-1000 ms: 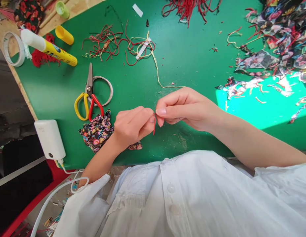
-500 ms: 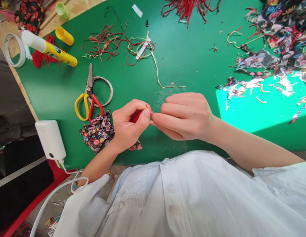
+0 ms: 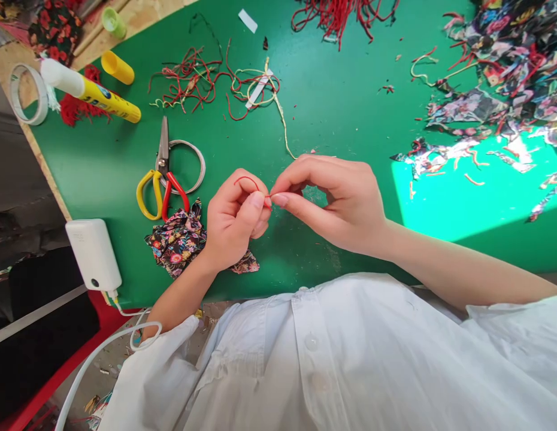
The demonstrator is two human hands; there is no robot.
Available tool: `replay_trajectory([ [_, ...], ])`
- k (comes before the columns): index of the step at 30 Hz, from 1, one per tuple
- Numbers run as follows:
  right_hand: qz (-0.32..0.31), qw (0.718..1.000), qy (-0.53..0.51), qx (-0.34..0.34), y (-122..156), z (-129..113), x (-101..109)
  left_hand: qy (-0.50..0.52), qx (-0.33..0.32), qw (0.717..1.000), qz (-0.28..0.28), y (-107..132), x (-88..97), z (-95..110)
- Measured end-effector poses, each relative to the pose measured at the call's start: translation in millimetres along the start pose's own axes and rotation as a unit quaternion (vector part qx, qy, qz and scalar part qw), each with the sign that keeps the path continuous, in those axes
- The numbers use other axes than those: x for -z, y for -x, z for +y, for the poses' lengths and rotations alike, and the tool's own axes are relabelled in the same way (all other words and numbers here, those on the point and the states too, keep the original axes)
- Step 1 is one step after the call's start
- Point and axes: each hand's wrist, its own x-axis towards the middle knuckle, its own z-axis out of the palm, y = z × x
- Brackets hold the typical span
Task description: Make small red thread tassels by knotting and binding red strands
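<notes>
My left hand (image 3: 237, 218) is closed, its thumb and forefinger pinching a thin red cord (image 3: 248, 179) whose loose end curls over the forefinger. Thumb and forefinger of my right hand (image 3: 335, 200) pinch the same cord close to the left fingertips. Whatever else lies inside the left fist is hidden. Beside and partly under the left wrist is a dark floral cloth (image 3: 177, 242). Scissors (image 3: 163, 170) with one yellow and one red handle lie beyond it, over a white tape ring (image 3: 198, 160).
On the green table (image 3: 350, 120) lie tangled red cords (image 3: 188, 78), a bundle of red cords (image 3: 336, 21) and a heap of fabric scraps (image 3: 507, 78). A glue stick (image 3: 103, 100), its yellow cap (image 3: 117, 67) and a white power bank (image 3: 93, 254) with a cable are at the left.
My right hand has turned so its thumb and forefinger show in a pinch. A curl of red cord now stands out over my left forefinger, and the left fist has tilted.
</notes>
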Motion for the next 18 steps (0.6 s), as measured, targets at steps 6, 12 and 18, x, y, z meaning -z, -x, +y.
replay_trajectory([
  [6, -0.015, 1.0, -0.005, -0.026, 2.0, -0.8, -1.9, 0.036, -0.007, 0.999, -0.035, -1.4, -0.6, 0.7],
  [12, -0.047, 0.998, -0.036, -0.012, 0.0, -1.0, 2.4, 0.043, -0.006, 0.998, -0.042, -1.7, -0.2, 1.8],
  [18, -0.069, 0.993, -0.093, -0.025, -2.2, 1.3, 3.8, -0.004, -0.02, 0.999, -0.033, -0.2, -2.1, -0.9],
])
